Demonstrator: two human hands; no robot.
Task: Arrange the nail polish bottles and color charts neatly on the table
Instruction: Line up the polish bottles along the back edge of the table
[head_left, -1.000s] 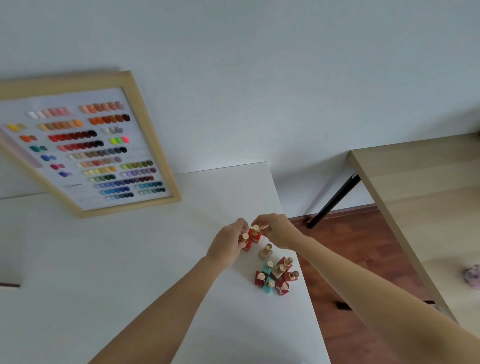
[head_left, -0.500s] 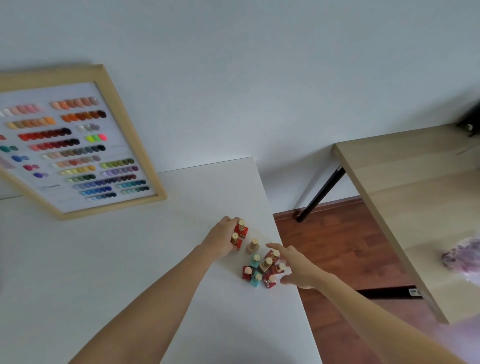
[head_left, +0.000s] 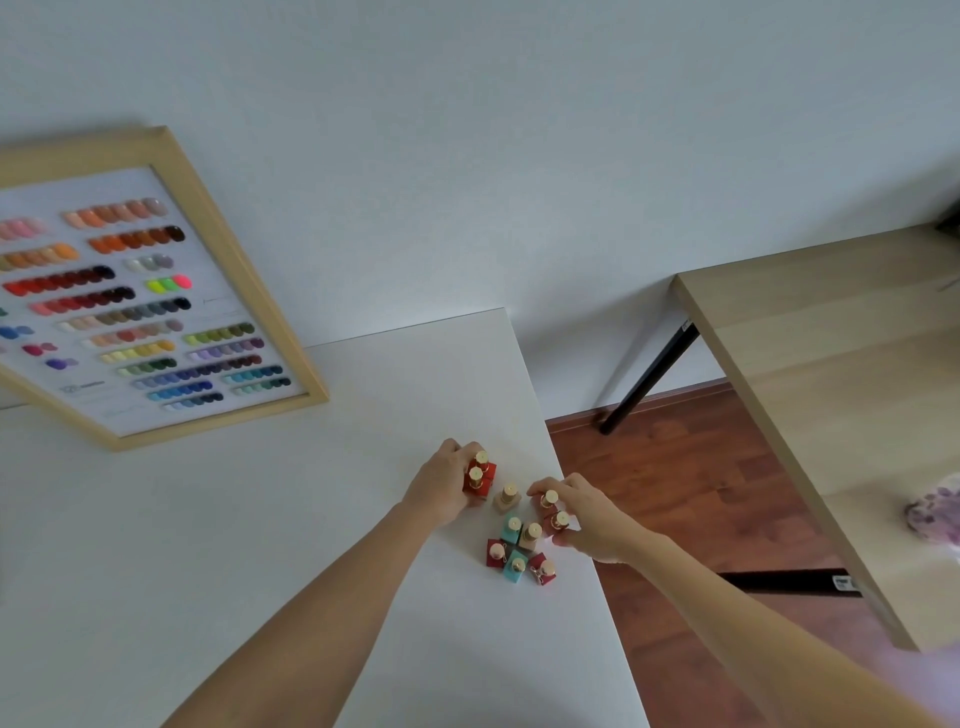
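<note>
While both our arms reach over the white table (head_left: 260, 545), the scene reads as follows.

Left hand: our left hand (head_left: 441, 483) is closed around two bright red bottles (head_left: 480, 475) with gold caps, which stand upright and touch each other.

Right hand: our right hand (head_left: 587, 519) pinches two dark red bottles (head_left: 551, 512) between thumb and fingertips (whether they are lifted or on the table, we cannot tell).

Between the grips: a beige bottle (head_left: 508, 497) stands alone, touched by neither hand.

Below the right grip: a tight cluster (head_left: 517, 553) of teal, beige and dark red bottles stands just beside our right thumb.

Far from the left grip: a framed color chart (head_left: 140, 306) leans against the wall at the table's back edge, well apart from the bottles.

Beyond the right grip: a wooden table (head_left: 831, 389) stands across a strip of brown floor.
</note>
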